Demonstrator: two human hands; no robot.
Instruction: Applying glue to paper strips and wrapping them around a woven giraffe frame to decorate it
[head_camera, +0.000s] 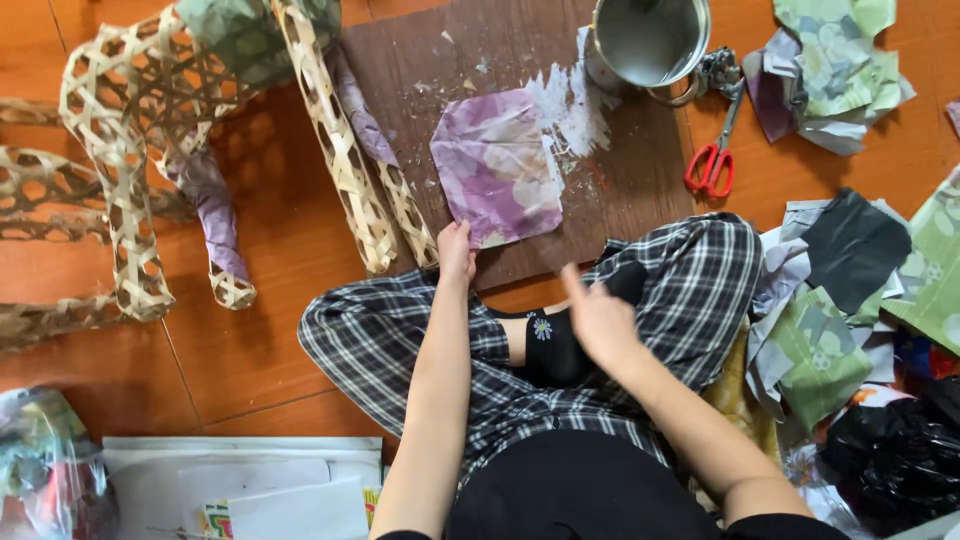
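A purple and white sheet of paper (497, 167) lies flat on a brown board (480, 60) smeared with white paste. My left hand (456, 252) rests at the sheet's near left corner, fingertips touching its edge. Blurred, my right hand (598, 318) hovers over my crossed legs in checked trousers (400, 330), fingers loosely apart and holding nothing. A metal pot (648, 42) stands at the board's far right corner.
A woven bamboo frame (120, 150), partly covered with green and purple paper, stands to the left. Red-handled scissors (712, 165) lie right of the board. Piles of crumpled coloured paper (850, 290) fill the right side. White sheets (240, 490) lie near left.
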